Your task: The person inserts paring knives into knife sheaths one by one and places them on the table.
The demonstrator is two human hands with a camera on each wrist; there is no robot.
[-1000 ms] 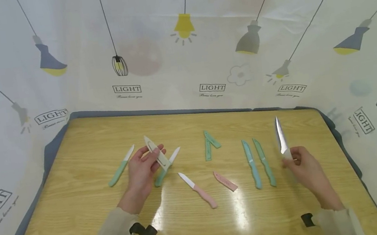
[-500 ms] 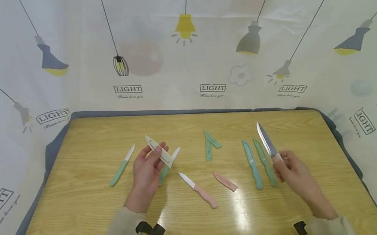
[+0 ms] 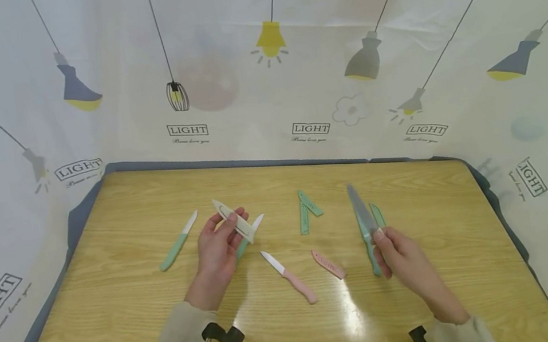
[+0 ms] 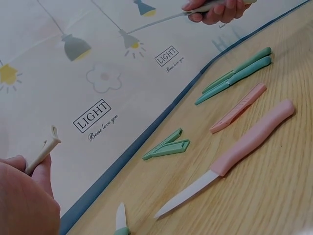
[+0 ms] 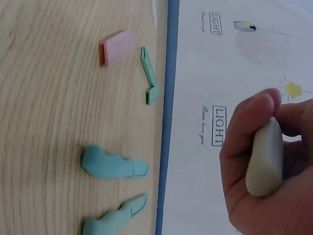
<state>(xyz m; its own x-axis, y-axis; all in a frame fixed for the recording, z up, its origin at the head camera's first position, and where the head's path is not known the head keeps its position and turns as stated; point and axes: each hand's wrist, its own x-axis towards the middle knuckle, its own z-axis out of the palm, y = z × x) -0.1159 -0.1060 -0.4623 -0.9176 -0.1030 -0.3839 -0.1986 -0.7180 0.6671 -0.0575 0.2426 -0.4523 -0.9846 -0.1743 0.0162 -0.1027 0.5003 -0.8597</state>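
My left hand (image 3: 216, 253) pinches a cream knife sheath (image 3: 235, 221) between thumb and fingers, raised over the left half of the table. In my right hand (image 3: 406, 257) is a kitchen knife (image 3: 359, 206), its pale handle (image 5: 266, 164) gripped and its bare blade pointing away. The knife hangs above a sheathed blue knife (image 3: 371, 259) and a sheathed green knife (image 3: 377, 214), partly hiding both in the head view. Under the left hand lies a bare green knife (image 3: 243, 248), partly covered. The sheath and the held knife are well apart.
Another bare green knife (image 3: 179, 242) lies at the left. Near the middle are a bare pink knife (image 3: 290, 278), a pink sheath (image 3: 328, 264) and two green sheaths (image 3: 304, 217), touching at one end. A printed cloth (image 3: 253, 93) rises behind the wooden table (image 3: 129, 294).
My right hand has carried the knife leftward, from right of the sheathed knives to over them. The left hand has shifted slightly right, still holding the sheath.
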